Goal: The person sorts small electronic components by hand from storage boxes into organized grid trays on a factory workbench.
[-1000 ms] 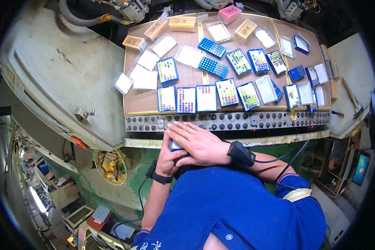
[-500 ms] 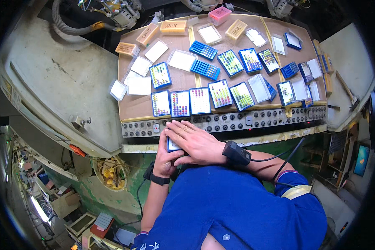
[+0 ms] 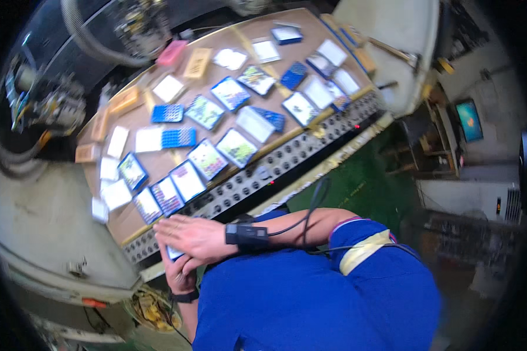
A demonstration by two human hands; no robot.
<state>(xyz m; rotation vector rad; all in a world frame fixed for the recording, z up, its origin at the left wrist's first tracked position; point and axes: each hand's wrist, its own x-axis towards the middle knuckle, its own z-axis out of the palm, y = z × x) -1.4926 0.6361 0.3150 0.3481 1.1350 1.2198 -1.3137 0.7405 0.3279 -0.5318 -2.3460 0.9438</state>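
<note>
My left hand [image 3: 180, 275] grips a small blue-and-white box [image 3: 174, 253], most of which is hidden under my hands. Over its top lies my right hand [image 3: 190, 237], flat with the fingers stretched out. Just beyond the hands stand blue trays with white tops: one with a pale face [image 3: 187, 180], one with rows of coloured pieces [image 3: 168, 196], and one at the near left corner [image 3: 147, 205]. The picture is blurred, so the small pieces are hard to make out.
A brown board [image 3: 114, 219] carries several more blue trays, clear lids, orange boxes [image 3: 198, 62] and a pink box [image 3: 171, 54]. A strip of black knobs [image 3: 287, 153] edges it. A hammer [image 3: 395, 54] lies at the far right. Machine parts [image 3: 143, 29] stand behind.
My view has swung to the right and tilted, so the board now slants. Both hands keep together on the box, the right still flat over it.
</note>
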